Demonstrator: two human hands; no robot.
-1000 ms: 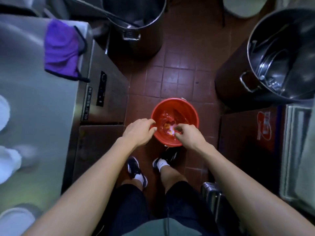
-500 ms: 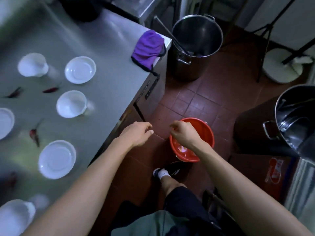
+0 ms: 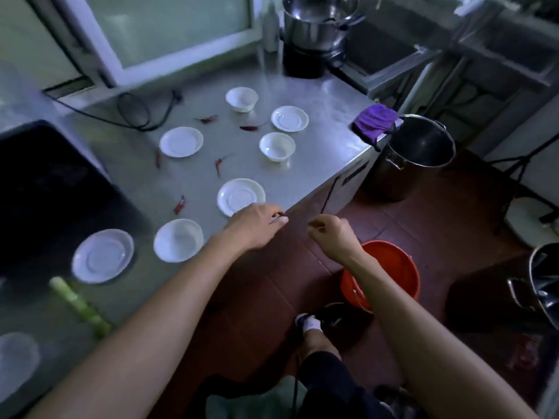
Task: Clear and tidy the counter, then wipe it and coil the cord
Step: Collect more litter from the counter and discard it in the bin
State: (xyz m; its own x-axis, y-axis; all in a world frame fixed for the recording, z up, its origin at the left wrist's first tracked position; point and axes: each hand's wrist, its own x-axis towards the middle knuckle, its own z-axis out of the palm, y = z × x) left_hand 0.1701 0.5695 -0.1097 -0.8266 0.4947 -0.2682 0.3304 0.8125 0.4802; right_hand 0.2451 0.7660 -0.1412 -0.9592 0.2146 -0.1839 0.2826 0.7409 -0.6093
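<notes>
- Left hand (image 3: 253, 224) above the near edge of the shiny grey metal surface (image 3: 317, 164), fingers loosely bent, holding nothing.
- Right hand (image 3: 331, 234) beside it, over the red tile floor, fingers curled; cannot tell if anything is in it.
- White round plates (image 3: 181, 141) and bowls (image 3: 277, 146) spread over the surface, small red chillies (image 3: 218, 165) between them.
- Black cord (image 3: 136, 111) looped at the back.
- Purple cloth (image 3: 375, 121) on the far corner.
- Round red plastic bucket (image 3: 393, 270) on the floor under the right arm.

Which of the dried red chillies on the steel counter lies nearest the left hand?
The dried red chilli just left of the flat white saucer by the left hand; the others lie farther back.
</notes>
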